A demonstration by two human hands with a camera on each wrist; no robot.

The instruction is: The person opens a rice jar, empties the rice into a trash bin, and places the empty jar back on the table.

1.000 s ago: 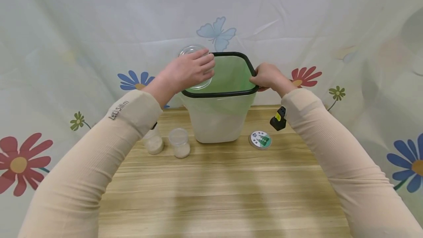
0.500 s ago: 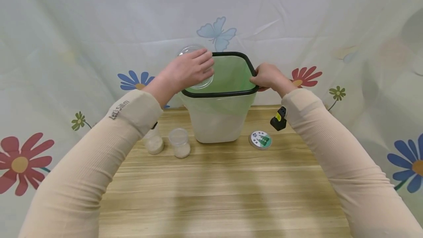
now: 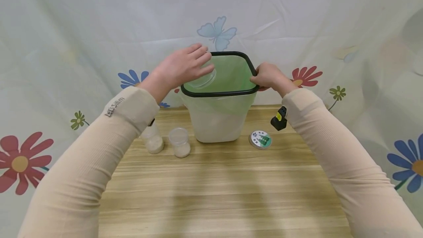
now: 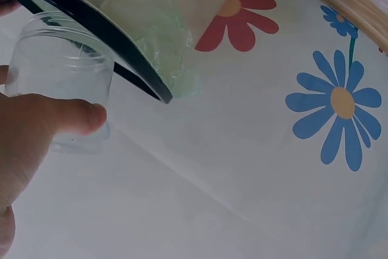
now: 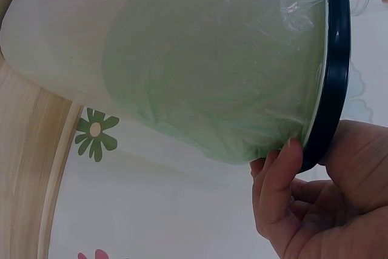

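A white trash bin (image 3: 218, 124) with a black rim (image 3: 224, 93) and a green bag liner (image 3: 232, 72) stands upright on the table. Over the left part of its opening, my left hand (image 3: 186, 63) holds a clear plastic jar (image 4: 66, 71). The jar's threaded mouth points toward the bin, and I can see no lid on it. My right hand (image 3: 268, 75) grips the black rim at its right side, with fingers (image 5: 279, 180) on the outside against the liner. Most of the jar is hidden behind the left hand in the head view.
Two clear jars with pale contents, a left one (image 3: 154, 144) and a right one (image 3: 180, 144), stand left of the bin. A round printed lid (image 3: 260, 140) lies to the right on the wooden table (image 3: 218, 194). A flowered curtain (image 3: 132, 21) hangs close behind.
My left hand has shifted slightly left and up, turning the jar; its round end, visible earlier at the upper left, is now behind the hand. The right hand and bin stay put.
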